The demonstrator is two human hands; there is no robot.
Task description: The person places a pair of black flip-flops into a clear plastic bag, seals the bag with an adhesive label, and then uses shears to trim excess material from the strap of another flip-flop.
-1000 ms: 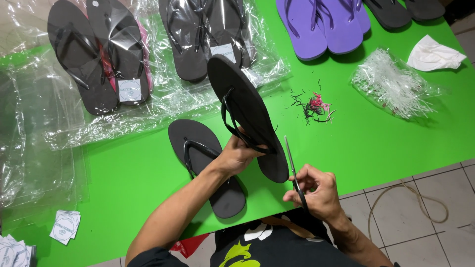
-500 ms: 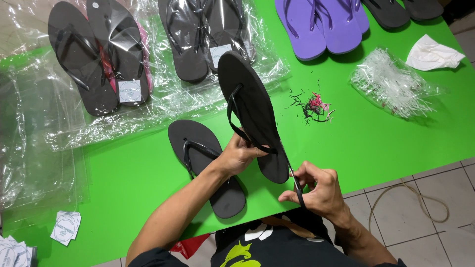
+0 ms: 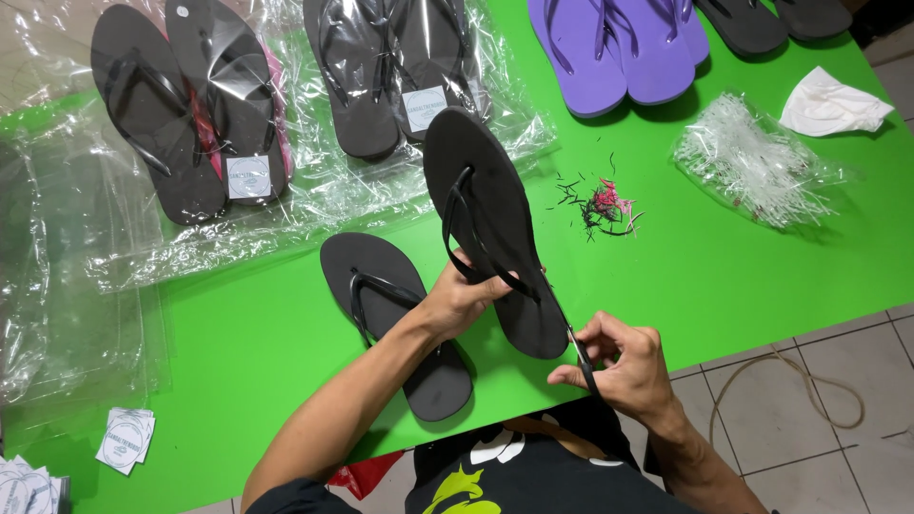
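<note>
Green table [image 3: 286, 314] under head camera. Left hand [image 3: 462, 300] clenched on black flip-flop [image 3: 490, 224] at straps, sole raised above table edge. Right hand [image 3: 624, 366] grasping scissors [image 3: 576, 347] at strap. Judgement: flip-flop light, soft, bendy; hold mid-sole. 1 mate [image 3: 395, 319] lies flat alongside.

Bare forearms, black shirt [image 3: 533, 481] with yellow-green and white print

A black flip-flop [image 3: 490, 228] is held tilted above the green tabletop [image 3: 724, 276], sole side up, strap showing. Thin scissors [image 3: 576, 347] touch its heel-end strap. Its black twin [image 3: 395, 319] lies flat beside it.
</note>
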